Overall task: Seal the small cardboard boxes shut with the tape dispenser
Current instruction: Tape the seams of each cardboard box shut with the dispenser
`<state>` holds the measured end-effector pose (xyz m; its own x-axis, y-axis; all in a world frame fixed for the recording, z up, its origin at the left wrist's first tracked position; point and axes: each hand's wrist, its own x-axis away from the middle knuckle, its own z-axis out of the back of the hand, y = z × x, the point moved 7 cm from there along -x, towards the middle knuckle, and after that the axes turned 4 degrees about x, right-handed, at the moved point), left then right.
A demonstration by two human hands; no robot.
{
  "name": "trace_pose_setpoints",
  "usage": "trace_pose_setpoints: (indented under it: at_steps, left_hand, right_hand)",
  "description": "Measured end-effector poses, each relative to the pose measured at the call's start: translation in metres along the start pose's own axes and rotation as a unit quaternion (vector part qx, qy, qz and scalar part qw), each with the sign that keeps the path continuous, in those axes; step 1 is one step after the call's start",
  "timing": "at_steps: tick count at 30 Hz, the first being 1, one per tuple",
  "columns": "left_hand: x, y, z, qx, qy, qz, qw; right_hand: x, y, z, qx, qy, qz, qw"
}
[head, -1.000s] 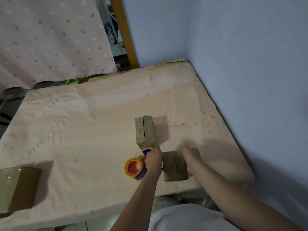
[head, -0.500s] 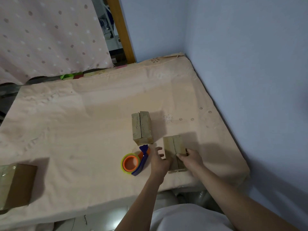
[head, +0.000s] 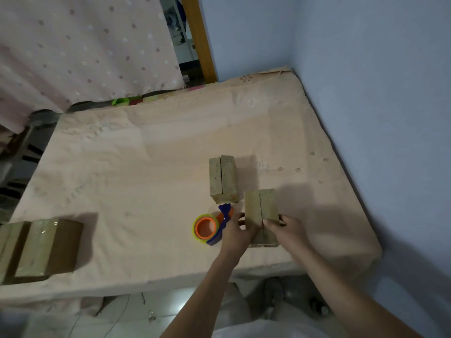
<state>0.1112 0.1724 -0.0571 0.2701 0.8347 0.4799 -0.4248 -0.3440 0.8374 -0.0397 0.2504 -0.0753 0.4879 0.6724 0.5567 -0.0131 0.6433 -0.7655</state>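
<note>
Two small cardboard boxes stand on the bed. The near box has its two top flaps meeting along a centre seam, and both my hands hold it. My left hand grips its left side and my right hand grips its right side, thumb on the top near the seam. The far box sits just behind, flaps closed with a visible slit, untouched. The tape dispenser, blue with an orange and yellow roll, lies on the sheet right beside my left hand.
A larger cardboard box wrapped in clear tape sits at the bed's near left corner. The peach bed sheet runs to the blue wall on the right. A dotted curtain hangs behind the bed.
The near box was turned so its flap seam now faces up and runs away from me. My left hand left the tape dispenser and moved onto the box's left side.
</note>
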Motion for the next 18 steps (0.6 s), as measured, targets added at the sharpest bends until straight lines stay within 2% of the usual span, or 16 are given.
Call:
trace_pose_setpoints:
  at_steps: [8,18]
  left_hand:
    - [0.018,-0.012,0.075,0.075,0.025,-0.013,0.997]
    - [0.04,-0.058,0.25,0.08,0.062,-0.028,0.994]
  right_hand:
    - [0.026,-0.034,-0.057,0.001,-0.01,0.051,0.999]
    - [0.083,-0.081,-0.226,0.014,-0.048,0.079,0.996]
